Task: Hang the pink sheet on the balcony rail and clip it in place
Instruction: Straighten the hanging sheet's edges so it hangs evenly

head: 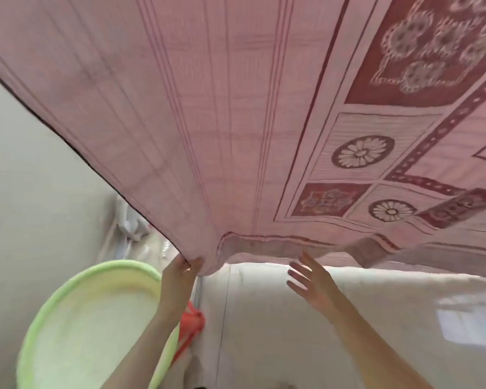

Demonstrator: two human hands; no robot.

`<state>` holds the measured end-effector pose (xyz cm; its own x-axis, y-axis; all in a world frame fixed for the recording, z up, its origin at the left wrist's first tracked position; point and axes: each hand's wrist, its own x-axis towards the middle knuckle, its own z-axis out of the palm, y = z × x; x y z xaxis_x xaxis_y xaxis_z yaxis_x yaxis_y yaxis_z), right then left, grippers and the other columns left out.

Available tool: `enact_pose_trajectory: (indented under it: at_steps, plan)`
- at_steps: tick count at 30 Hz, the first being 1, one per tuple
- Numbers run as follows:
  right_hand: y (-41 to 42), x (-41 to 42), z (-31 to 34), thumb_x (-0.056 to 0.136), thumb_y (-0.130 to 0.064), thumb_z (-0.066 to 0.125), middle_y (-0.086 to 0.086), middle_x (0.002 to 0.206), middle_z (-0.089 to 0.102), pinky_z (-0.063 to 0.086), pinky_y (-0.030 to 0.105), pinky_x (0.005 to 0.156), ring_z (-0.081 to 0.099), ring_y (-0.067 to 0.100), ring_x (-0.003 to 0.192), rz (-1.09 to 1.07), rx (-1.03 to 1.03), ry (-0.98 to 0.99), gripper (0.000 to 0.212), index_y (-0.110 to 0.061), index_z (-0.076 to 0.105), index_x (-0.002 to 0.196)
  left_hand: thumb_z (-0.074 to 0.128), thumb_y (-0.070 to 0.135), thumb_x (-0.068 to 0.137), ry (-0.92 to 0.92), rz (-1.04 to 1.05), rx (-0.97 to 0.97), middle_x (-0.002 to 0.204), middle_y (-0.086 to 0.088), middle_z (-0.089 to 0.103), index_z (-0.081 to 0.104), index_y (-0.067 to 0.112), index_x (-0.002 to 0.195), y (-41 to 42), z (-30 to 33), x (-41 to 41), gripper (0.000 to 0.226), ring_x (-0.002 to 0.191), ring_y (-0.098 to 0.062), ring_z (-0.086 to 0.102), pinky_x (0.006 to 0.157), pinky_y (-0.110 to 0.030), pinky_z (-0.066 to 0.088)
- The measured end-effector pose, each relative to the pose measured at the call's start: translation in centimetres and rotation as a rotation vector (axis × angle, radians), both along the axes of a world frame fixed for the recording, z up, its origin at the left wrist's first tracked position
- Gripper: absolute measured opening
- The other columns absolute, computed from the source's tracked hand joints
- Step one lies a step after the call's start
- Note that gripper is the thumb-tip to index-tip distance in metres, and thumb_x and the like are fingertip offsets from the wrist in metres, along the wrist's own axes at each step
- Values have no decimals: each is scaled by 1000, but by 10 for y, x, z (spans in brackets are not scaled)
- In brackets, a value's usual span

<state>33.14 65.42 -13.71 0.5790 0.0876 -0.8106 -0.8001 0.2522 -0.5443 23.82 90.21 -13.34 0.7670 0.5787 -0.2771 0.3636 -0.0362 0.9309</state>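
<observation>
- Head view: pink sheet (208, 108) billows overhead, filling the upper frame; no rail or clips visible.
- Left hand (180, 276) pinches its hem corner.
- Right hand (312, 282) hovers just below, fingers spread, holding nothing.
- Hanging looks unfinished; clipping remains.

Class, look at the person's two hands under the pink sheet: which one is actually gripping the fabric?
The left hand: its fingers pinch the corner of the pink sheet. The right hand is open with fingers spread, just below the hem, holding nothing.
</observation>
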Motion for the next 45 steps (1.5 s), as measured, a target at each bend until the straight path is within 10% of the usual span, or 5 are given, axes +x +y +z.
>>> enact_pose_trajectory:
  at_steps: [8, 15, 22, 29, 45]
  plan:
    - [-36, 21, -146, 88, -31, 61, 9, 125, 49, 44, 48, 97, 50, 28, 118, -4, 82, 82, 22, -13, 52, 98, 68, 23, 83, 41, 218, -48, 77, -2, 61, 65, 5, 89, -42, -159, 14, 19, 76, -15, 49, 70, -26, 41]
    - [-28, 54, -271, 88, -31, 57, -4, 147, 34, 32, 49, 108, 31, 22, 138, -18, 128, -125, 14, -31, 56, 102, 64, 20, 81, -83, 295, -179, 56, 2, 61, 65, 2, 98, -54, -280, 41, 24, 47, 4, 56, 51, -9, 33]
    - [-28, 93, -351, 83, -34, 57, -6, 118, 61, 45, 40, 91, 53, 17, 116, -119, 399, -401, 34, -22, 55, 115, 52, 11, 91, -389, 248, -467, 96, 0, 61, 56, 18, 90, -45, -365, 76, 9, 104, -22, 57, 92, -37, 47]
    - [-56, 115, -377, 89, -32, 50, -12, 84, 68, 46, 35, 86, 66, 9, 89, -111, 610, -782, 13, -26, 59, 82, 57, 18, 87, -713, 174, -501, 77, 7, 67, 60, 20, 77, -36, -393, 114, 11, 86, -15, 68, 76, -27, 54]
    - [-131, 158, -416, 94, -13, 48, -6, 75, 67, 46, 30, 78, 65, 11, 74, -121, 346, -875, 29, -18, 52, 66, 52, 23, 94, -548, 339, -221, 73, 3, 73, 65, 12, 81, -108, -433, 142, 20, 81, -13, 70, 81, -26, 55]
